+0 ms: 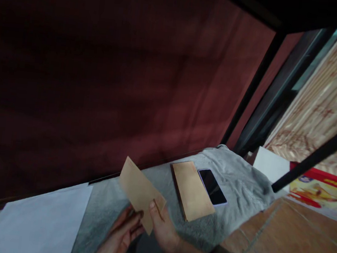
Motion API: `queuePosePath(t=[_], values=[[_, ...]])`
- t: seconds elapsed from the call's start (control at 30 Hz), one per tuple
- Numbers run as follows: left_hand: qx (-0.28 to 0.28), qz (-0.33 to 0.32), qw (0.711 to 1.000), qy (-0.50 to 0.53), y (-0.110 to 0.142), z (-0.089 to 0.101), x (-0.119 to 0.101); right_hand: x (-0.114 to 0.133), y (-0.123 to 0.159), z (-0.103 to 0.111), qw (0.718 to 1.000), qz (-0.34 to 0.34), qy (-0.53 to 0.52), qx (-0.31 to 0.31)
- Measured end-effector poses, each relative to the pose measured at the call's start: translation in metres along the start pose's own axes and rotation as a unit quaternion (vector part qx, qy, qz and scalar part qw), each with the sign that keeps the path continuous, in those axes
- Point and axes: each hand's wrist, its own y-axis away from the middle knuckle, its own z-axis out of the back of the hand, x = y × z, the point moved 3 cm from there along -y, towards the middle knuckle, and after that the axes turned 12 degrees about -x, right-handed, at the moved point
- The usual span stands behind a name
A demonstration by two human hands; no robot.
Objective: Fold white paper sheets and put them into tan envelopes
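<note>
A brown paper envelope (139,184) is held up at a tilt over the grey cloth, between my two hands. My right hand (165,231) pinches its near right end, thumb on top and the fingers hidden beneath. At its lower left edge is my left hand (123,231), closed on the paper with the thumb at the edge and the fingers curled under. A stack of similar brown envelopes (193,190) lies flat to the right of my hands. Beside that stack rests a phone (212,187) with a dark screen and a pale purple case.
White paper (39,221) lies on the grey cloth (239,175) at the left. A dark red panel (131,77) rises behind the surface. Black frame bars (253,89) stand at the right. Beyond, a colourful printed box (322,190) sits on the tiled floor (295,242).
</note>
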Motion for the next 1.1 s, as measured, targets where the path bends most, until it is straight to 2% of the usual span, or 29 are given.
queuePosePath(t=[0.13, 0.23, 0.3, 0.43, 0.57, 0.67, 0.77, 0.83, 0.97, 1.1], values=[[-0.01, -0.083, 0.996, -0.036, 0.0, 0.002, -0.009, -0.004, -0.002, 0.002, 0.998, -0.043, -0.041, 0.02], [-0.007, -0.139, 0.988, -0.071, 0.003, 0.0, -0.019, -0.021, -0.005, 0.006, 0.981, -0.178, -0.062, 0.042], [-0.009, -0.157, 0.984, -0.084, 0.004, -0.003, -0.02, -0.028, -0.008, 0.011, 0.964, -0.234, -0.114, 0.048], [-0.037, -0.177, 0.976, -0.12, 0.005, -0.002, -0.021, -0.019, -0.023, 0.037, 0.966, -0.208, -0.155, 0.02], [-0.048, -0.198, 0.967, -0.156, 0.004, 0.007, -0.026, 0.003, -0.044, 0.081, 0.966, -0.195, -0.157, -0.059], [-0.058, -0.194, 0.964, -0.171, 0.002, 0.016, -0.028, 0.008, -0.045, 0.115, 0.956, -0.2, -0.184, -0.111], [-0.059, -0.181, 0.966, -0.173, 0.001, 0.021, -0.028, -0.009, -0.029, 0.144, 0.937, -0.257, -0.177, -0.156], [-0.058, -0.175, 0.967, -0.175, 0.002, 0.023, -0.028, -0.027, -0.015, 0.157, 0.923, -0.309, -0.162, -0.162], [-0.057, -0.164, 0.968, -0.179, 0.007, 0.025, -0.028, -0.056, 0.005, 0.171, 0.906, -0.365, -0.146, -0.158], [-0.057, -0.172, 0.969, -0.167, 0.009, 0.026, -0.029, -0.069, 0.011, 0.18, 0.897, -0.387, -0.137, -0.164]])
